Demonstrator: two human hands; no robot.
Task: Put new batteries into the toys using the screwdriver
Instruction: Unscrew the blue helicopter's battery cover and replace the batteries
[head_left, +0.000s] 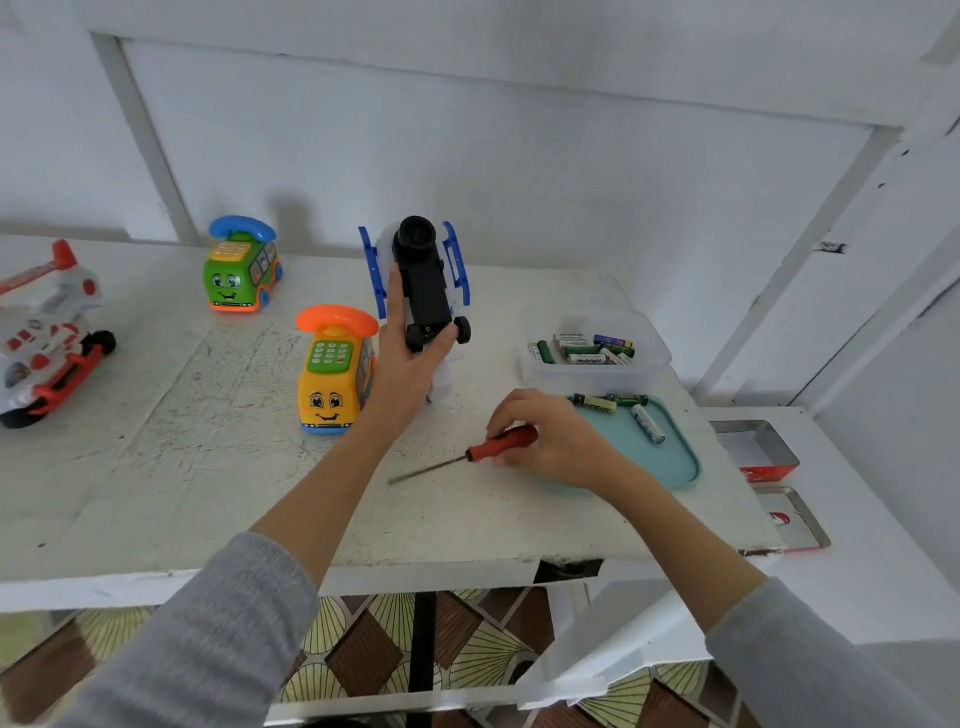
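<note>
We see the left hand (410, 358) wrapped around a white toy helicopter with blue skids (423, 280), holding it up on end above the counter (208, 467) with its black underside and small black wheels turned toward us. The fingers curl round the lower part of the toy, near the wheels. The right hand (550, 441) rests low on the counter, its fingers curled over the red handle of the screwdriver (467, 454); the thin metal shaft lies along the counter and points left. Whether the tool is lifted clear of the surface we cannot tell.

Just right of that hand sits a teal tray (670, 457) with a few loose batteries (647, 423) lying in it. Behind the tray stands a clear plastic box (597, 374) holding more batteries (587, 351).

A yellow phone-bus toy (332, 379) with an orange handset stands just left of the left forearm. A green phone-bus toy (241, 270) with a blue handset stands farther back, and a white and red helicopter (47, 332) sits at the far left edge. A red metal tin (758, 452) lies on the lower ledge to the right
</note>
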